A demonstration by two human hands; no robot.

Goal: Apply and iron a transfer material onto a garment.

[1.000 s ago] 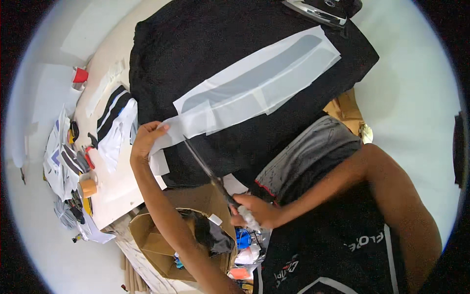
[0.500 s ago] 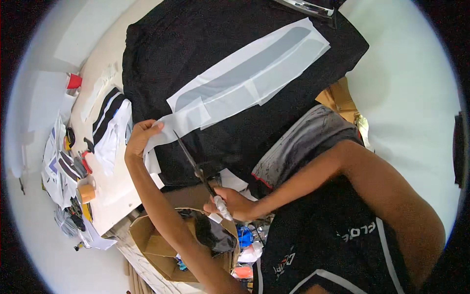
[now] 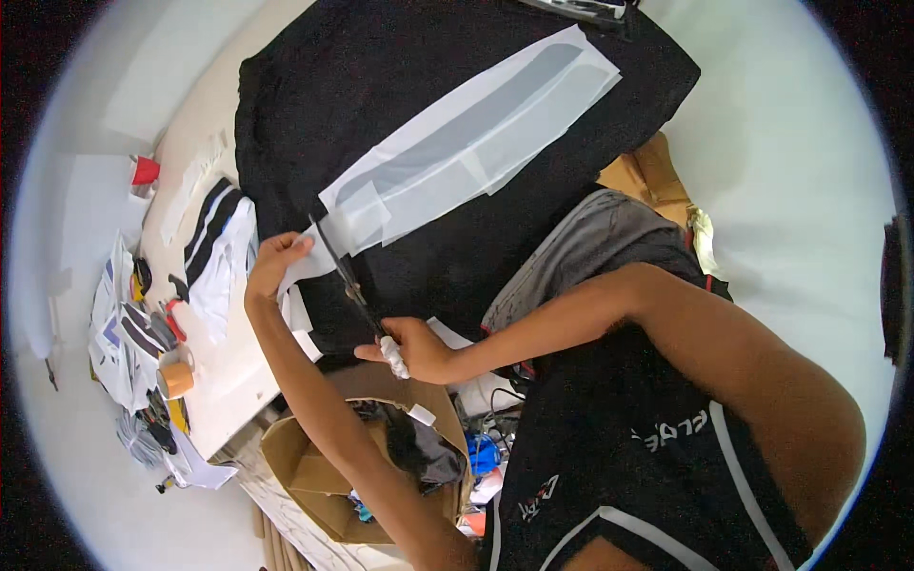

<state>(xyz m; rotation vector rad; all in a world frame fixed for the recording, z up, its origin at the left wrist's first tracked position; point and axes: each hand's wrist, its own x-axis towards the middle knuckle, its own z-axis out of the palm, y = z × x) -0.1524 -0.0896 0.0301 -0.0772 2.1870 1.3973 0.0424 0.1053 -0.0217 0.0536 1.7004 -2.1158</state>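
A white wall [image 3: 105, 105] stands at the left, beside a pale counter [image 3: 224, 400] largely covered by a black cloth [image 3: 428, 48]. At the left are a red cup [image 3: 145, 171] and an orange mug [image 3: 175, 378], then a striped cloth [image 3: 217, 224]. The left hand [image 3: 276, 265] comes next, its grip pinching the left end of a long white sheet [image 3: 514, 152] that lies slantwise over the black cloth. Just beside the thumb, scissors [image 3: 352, 289] cross that end; blur makes it hard to tell how far the blades are parted. At their lower end, the right hand [image 3: 424, 352] has its grip closed around the handles.

With the blades so near, the left thumb could be nicked if that hand slid inward. A slack sheet might fold between the blades and give a ragged edge, and a low blade could catch the black cloth underneath.

From left to right, the mug is smooth and round, the striped cloth is crumpled, and the black cloth looks matt and soft. The white sheet is thin, layered and partly see-through, with a smooth, curved grey band [image 3: 495, 109] along it. Lumpy white wrapping [image 3: 393, 358] sits at the scissors' handles.
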